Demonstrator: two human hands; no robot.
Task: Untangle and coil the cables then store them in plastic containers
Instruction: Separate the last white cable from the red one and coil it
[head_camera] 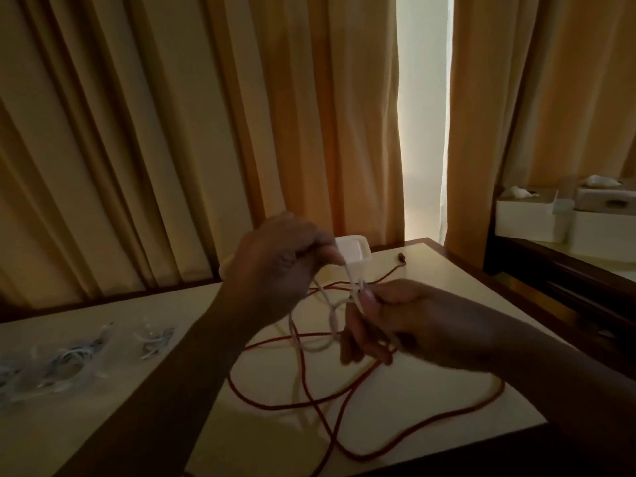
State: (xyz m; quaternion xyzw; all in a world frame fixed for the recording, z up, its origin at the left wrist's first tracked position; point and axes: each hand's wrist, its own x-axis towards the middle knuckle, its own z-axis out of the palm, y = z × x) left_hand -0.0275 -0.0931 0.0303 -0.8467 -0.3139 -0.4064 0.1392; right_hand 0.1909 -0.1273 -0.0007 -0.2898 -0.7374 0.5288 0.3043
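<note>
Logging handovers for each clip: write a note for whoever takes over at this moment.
Left hand: grips the white cable beside its white adapter, raised above the table.
Right hand: pinches the same cable lower down, where it loops.
Red cable: loose on the table, crossing the white cable's hanging loops.
Done: the clear containers at far left hold coiled cables.
Left: free white from red, coil both, store them.
</note>
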